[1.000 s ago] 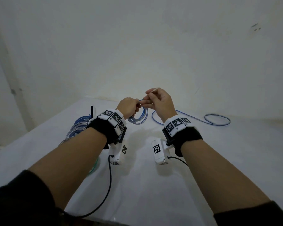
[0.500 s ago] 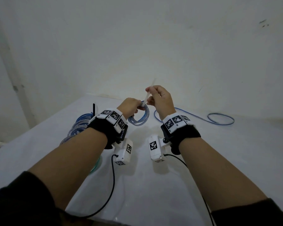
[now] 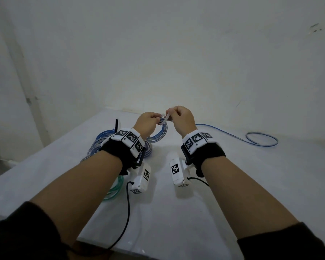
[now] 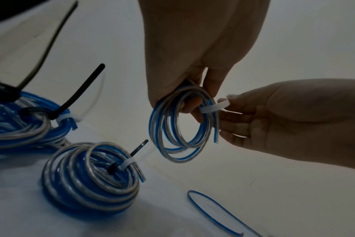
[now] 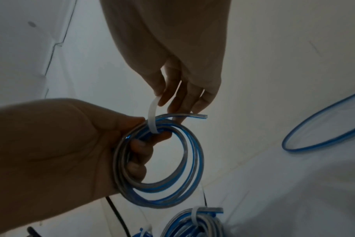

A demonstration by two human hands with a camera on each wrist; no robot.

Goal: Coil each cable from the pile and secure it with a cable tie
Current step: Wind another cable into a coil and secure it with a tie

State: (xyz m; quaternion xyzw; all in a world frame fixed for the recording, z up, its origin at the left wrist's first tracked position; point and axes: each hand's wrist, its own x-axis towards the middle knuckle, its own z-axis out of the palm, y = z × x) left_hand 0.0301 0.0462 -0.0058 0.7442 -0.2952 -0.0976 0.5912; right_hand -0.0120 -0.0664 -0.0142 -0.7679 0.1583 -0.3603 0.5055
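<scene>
A small coil of blue-and-clear cable (image 3: 160,132) (image 4: 182,128) (image 5: 162,162) hangs above the white table (image 3: 176,212). My left hand (image 3: 156,120) (image 4: 192,102) (image 5: 140,144) grips the coil's top, with fingers through the ring. A white cable tie (image 3: 165,118) (image 4: 213,108) (image 5: 153,115) loops round the bundled strands. My right hand (image 3: 170,113) (image 4: 225,105) (image 5: 162,99) pinches the tie's free end just right of the coil. The tie's head is hidden behind the fingers.
Several tied blue coils (image 3: 101,147) (image 4: 91,176) with black tie tails (image 3: 116,124) lie on the table at the left, and a green coil (image 3: 115,188) lies under my left forearm. A loose blue cable (image 3: 261,139) (image 5: 324,125) trails across the far right.
The tie pointed up from my right hand half a second ago; it now bends down round the coil. Both hands have drawn closer together.
</scene>
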